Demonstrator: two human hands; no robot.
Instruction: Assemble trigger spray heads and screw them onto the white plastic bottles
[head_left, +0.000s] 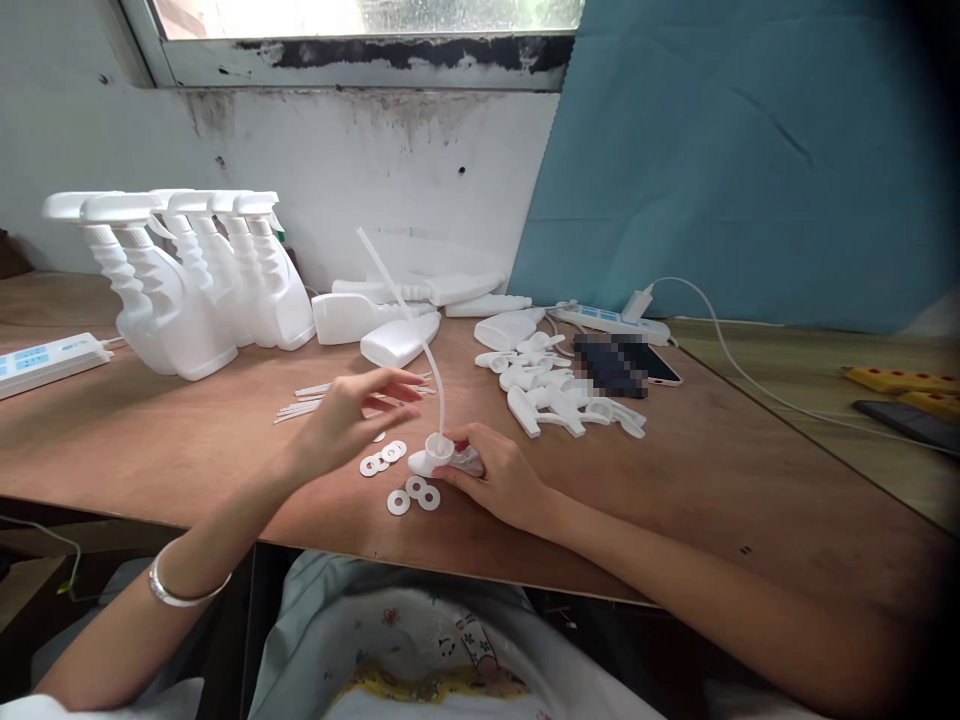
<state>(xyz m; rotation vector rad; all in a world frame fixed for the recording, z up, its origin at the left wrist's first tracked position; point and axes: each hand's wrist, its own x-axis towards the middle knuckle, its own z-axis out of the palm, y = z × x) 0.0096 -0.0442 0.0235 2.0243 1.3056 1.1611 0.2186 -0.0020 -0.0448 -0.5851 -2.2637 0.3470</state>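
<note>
My right hand (502, 475) grips a white spray nozzle head (424, 462), its round collar facing up, low over the table. From the collar a thin clear dip tube (433, 370) rises, leaning up and to the left. My left hand (360, 415) hovers left of the tube with fingers apart and nothing visible in them. Flat white ring washers (398, 502) lie in front of the nozzle head, and more washers (369, 466) lie to its left. Several loose thin tubes (300, 405) rest on the table behind my left hand.
Assembled white spray bottles (199, 310) stand at the back left. Empty white bottles (401, 340) lie along the wall. A pile of spray heads (559, 390) sits to the right, near a phone (652, 362) and a power strip (611, 322). Another power strip (52, 362) is far left.
</note>
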